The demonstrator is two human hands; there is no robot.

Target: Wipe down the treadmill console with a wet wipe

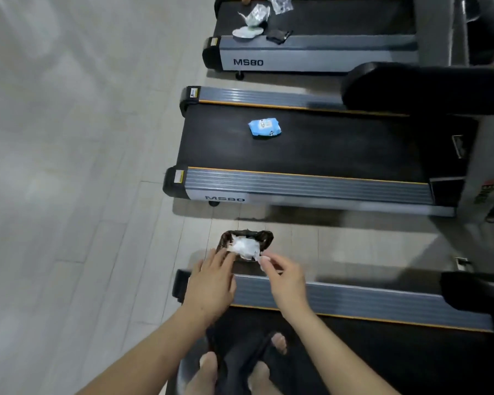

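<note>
The person stands on the nearest treadmill deck, both arms stretched toward a small black-lined waste bin [265, 238] on the pale tiled floor [83, 195] just beyond the deck's grey ribbed side rail [354, 300]. A crumpled white wet wipe [246, 247] sits bunched in the bin's mouth.

The right hand [285, 277] has its grip nearly closed: thumb and forefinger look pinched on a trailing corner of the wipe at the bin's near right edge, though blur makes it hard to tell whether they still have hold of it or have just let go. The left hand [211, 283] is flat and open, fingers spread, its tips at the bin's near left rim and holding nothing.

Judged from this, the step is dropping a used wipe into the bin. To do it well, the pinched corner should be carried over the middle of the opening before the fingers part, so no tail hangs over the rim; the left hand is well placed to steady the liner or press the wad down.

The wipe is a wad with no clear long axis; its loose corner points toward the right hand. Beyond the bin, on the black belt of the next treadmill [311, 143], lies a blue soft pack of wipes [265, 128], flat, label up, its long axis running along the belt's length.
</note>
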